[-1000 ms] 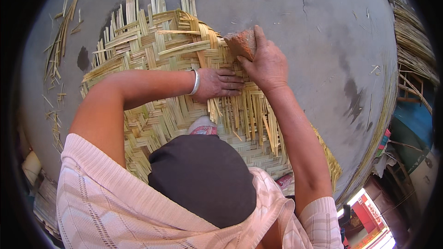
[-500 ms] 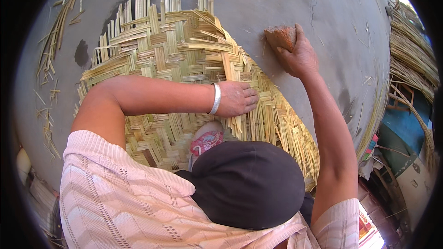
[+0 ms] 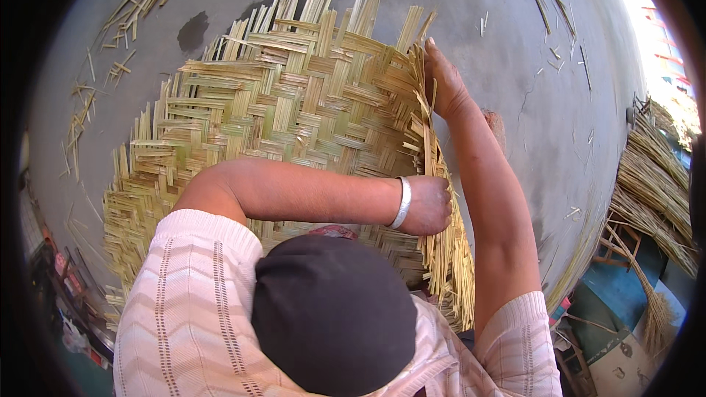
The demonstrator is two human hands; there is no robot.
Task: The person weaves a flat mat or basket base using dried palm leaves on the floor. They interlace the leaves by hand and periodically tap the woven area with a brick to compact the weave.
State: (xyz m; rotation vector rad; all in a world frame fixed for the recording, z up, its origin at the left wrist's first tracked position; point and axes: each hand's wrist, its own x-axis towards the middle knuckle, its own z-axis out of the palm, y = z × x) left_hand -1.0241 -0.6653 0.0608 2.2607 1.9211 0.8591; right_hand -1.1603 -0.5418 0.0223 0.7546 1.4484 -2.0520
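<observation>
Left hand (image 3: 430, 204) grip hidden (mat (image 3: 294, 117) strips).

The person's head (image 3: 334, 312) hides the near part of the woven mat (image 3: 294, 110), and the left hand (image 3: 430, 206) fingers curl out of sight.

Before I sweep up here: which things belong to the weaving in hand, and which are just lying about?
In hand: flat woven mat of pale yellow-green strips; left hand and right hand at its loose edge strips.
Lying about: scattered strips on the grey floor; bundled straw.
</observation>
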